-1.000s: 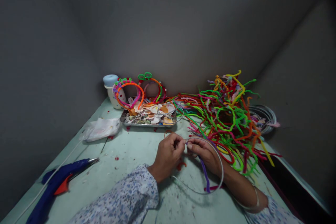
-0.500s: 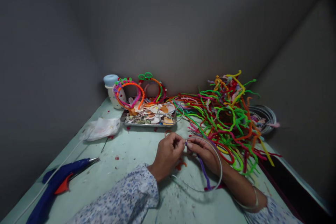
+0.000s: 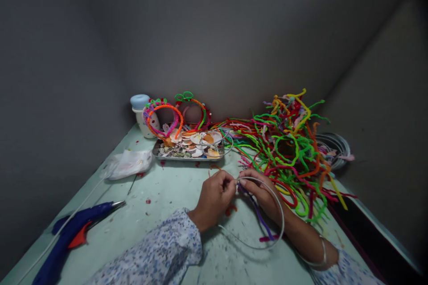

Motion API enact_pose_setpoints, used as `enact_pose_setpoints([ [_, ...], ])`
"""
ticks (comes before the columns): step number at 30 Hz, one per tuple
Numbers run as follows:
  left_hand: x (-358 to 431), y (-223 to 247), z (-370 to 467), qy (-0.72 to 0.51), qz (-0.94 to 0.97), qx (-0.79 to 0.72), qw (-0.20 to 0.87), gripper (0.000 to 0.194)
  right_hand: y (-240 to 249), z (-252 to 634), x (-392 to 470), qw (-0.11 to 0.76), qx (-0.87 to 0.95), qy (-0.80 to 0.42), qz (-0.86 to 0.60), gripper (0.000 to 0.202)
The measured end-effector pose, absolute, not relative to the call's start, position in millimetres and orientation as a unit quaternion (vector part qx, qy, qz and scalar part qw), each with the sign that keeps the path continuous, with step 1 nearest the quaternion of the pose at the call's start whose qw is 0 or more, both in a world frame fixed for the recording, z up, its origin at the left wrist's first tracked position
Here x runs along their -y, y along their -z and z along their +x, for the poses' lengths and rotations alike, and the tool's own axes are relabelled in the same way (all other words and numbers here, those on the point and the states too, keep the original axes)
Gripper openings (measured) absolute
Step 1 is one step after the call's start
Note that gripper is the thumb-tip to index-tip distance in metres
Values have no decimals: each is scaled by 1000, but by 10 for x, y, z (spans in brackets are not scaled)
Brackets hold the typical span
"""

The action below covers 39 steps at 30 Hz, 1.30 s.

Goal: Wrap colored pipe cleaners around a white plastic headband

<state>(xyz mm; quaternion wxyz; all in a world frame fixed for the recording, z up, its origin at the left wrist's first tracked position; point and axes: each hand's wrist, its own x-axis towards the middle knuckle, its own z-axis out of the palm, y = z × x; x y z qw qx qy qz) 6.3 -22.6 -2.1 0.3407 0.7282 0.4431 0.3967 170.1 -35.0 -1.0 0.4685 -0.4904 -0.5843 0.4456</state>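
My left hand (image 3: 216,196) is closed in a pinch near one end of a thin, pale wire hoop (image 3: 282,218). Facing it, my right hand (image 3: 262,191) grips the hoop and a purple pipe cleaner (image 3: 262,218), whose loose end hangs down inside the hoop. The two hands nearly meet, and the fingertips hide just how the pipe cleaner sits against the wire. The hoop curves round in front of my right wrist, its other end open near my left wrist. Close to the hoop's lower edge lies a short dark red pipe cleaner piece (image 3: 268,238).
Behind my hands is a metal tray (image 3: 187,159) of seashells, with decorated headbands (image 3: 182,120) on it. A heap of colourful pipe cleaners (image 3: 290,151) spreads at right, beside coiled wire (image 3: 341,151). At left are a blue glue gun (image 3: 76,227), a plastic bag (image 3: 130,163) and a lidded jar (image 3: 147,122).
The purple pipe cleaner's hanging end has swung slightly right and down. The hoop has shifted a little lower. Both hands stay almost where they were, still pinching.
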Motion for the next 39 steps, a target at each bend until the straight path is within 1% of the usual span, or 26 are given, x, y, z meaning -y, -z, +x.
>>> enact_pose_setpoints([
  [3, 220, 16, 61, -391, 736, -447, 325, 17, 20, 1689, 360, 477, 586, -414, -508, 16],
  [6, 212, 18, 63, -384, 745, -448, 313, 16, 34, 1679, 384, 486, 603, -357, -523, 15],
  [10, 218, 39, 67, -386, 755, -442, 293, 14, 52, 1676, 404, 481, 617, -318, -535, 15],
  [19, 237, 65, 73, -386, 759, -449, 271, 10, 103, 1704, 392, 479, 690, -213, -499, 12],
  [33, 248, 36, 69, -359, 785, -458, 210, 11, 92, 1678, 401, 461, 694, -213, -510, 12],
  [39, 269, 1, 59, -364, 792, -442, 212, 10, 67, 1661, 409, 462, 693, -209, -513, 14],
])
